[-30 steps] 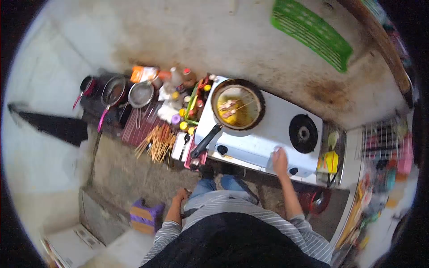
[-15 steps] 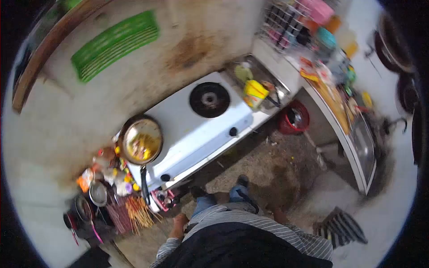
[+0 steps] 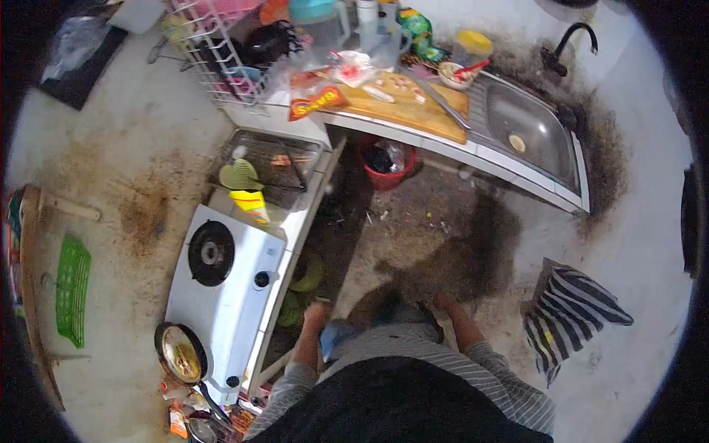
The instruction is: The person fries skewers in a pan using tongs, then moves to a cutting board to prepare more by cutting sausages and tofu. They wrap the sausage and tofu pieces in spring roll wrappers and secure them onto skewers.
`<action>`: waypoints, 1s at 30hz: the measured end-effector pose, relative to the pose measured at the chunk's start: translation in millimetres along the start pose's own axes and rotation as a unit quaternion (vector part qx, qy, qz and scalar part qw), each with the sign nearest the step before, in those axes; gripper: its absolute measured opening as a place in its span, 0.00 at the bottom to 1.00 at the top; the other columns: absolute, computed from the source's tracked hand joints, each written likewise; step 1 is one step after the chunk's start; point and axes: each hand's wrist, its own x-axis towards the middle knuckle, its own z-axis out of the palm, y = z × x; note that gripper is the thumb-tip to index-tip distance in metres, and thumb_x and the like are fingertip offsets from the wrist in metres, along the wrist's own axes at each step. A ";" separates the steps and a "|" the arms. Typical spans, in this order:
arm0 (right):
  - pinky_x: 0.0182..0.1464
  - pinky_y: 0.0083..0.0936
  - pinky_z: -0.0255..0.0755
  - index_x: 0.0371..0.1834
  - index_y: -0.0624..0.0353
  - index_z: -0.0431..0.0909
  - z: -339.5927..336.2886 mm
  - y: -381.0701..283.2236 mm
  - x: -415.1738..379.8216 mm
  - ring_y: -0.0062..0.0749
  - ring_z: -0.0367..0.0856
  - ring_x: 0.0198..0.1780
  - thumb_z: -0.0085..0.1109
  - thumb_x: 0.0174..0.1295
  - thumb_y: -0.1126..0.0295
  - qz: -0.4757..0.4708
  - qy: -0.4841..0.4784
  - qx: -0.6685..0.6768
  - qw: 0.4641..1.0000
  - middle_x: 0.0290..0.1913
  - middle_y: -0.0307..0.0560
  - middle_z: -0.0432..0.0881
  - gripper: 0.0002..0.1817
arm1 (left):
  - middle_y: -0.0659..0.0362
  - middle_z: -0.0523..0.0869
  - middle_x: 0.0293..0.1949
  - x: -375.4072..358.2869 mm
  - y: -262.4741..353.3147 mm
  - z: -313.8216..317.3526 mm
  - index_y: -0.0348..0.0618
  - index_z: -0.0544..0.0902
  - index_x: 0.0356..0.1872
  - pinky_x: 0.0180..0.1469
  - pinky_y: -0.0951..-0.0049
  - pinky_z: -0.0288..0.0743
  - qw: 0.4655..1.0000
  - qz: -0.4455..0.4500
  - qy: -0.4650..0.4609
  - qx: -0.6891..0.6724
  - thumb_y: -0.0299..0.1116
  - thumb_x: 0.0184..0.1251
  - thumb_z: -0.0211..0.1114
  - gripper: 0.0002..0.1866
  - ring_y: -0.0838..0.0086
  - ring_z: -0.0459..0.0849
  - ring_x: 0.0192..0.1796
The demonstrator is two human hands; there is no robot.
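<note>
Where the view begins at the left, a green basket (image 3: 72, 292) hangs against the stained wall. Next, the frying pan (image 3: 176, 338) sits on the near end of the white stove (image 3: 238, 304), with yellowish food (image 3: 186, 363) inside and its black handle (image 3: 213, 402) angled down past the stove's near edge. Farther up the stove is a black burner (image 3: 211, 252), and beyond the stove a yellow packet (image 3: 249, 205) lies just beside a metal tray (image 3: 273, 177). My left hand (image 3: 315, 316) is low beside the counter's front edge, well apart from the pan; I cannot tell whether its fingers are spread or closed. Past it, a red bucket (image 3: 388, 177) stands on the floor under the far counter, where a wooden cutting board (image 3: 413, 112) carries small pieces of food and a knife (image 3: 447, 108). My right hand (image 3: 445, 303) hangs over the floor, too dim for me to tell how its fingers are set. To its right come the metal sink (image 3: 543, 122) up on the counter and, lower down, a black-and-white striped cloth (image 3: 572, 310) on the floor.
</note>
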 end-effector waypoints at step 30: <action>0.52 0.34 0.61 0.48 0.59 0.68 -523.0 -291.7 164.8 0.44 0.66 0.51 0.56 0.53 0.66 -0.189 0.429 -0.026 0.883 0.47 0.49 0.68 0.19 | 0.64 0.79 0.32 239.0 282.6 -473.1 0.38 0.76 0.43 0.35 0.84 0.67 0.776 0.221 0.287 -0.515 0.25 0.60 0.59 0.10 0.85 0.73 0.32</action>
